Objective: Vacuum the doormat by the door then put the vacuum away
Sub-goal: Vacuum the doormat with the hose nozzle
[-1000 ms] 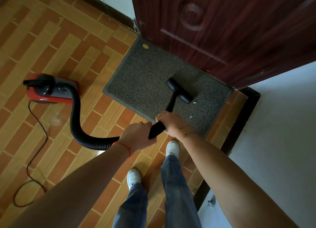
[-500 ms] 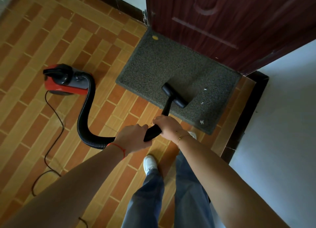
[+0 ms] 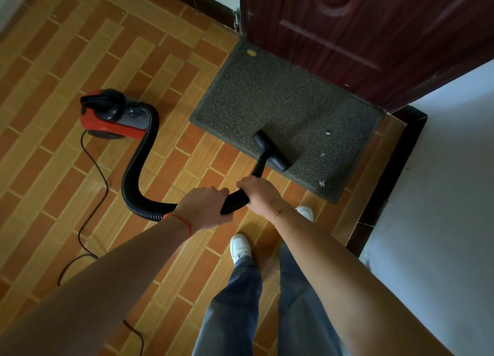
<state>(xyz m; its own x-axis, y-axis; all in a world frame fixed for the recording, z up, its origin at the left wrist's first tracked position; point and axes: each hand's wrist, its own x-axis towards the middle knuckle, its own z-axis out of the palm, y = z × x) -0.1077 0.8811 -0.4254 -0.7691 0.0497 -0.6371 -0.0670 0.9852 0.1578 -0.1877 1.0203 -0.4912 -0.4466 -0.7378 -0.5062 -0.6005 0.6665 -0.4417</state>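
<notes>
A dark grey doormat [image 3: 267, 101] lies on the tiled floor against a dark red door [image 3: 361, 29]. The black vacuum nozzle [image 3: 271, 151] rests on the mat's near edge. A few white specks [image 3: 328, 132] lie on the mat to the nozzle's right. My right hand [image 3: 260, 192] grips the black wand just behind the nozzle. My left hand [image 3: 204, 207] grips the ribbed black hose [image 3: 133, 168] a little further back. The hose curves left to the red and black vacuum body [image 3: 112, 115] standing on the floor.
The vacuum's thin black power cord [image 3: 88, 208] trails over the orange brick-pattern tiles on the left. A white wall [image 3: 441, 195] with black skirting rises on the right. My feet in white shoes [image 3: 240, 246] stand just short of the mat.
The nozzle has slid back toward me from the middle of the mat to its near edge. I have stepped back, and both hands keep their hold.
</notes>
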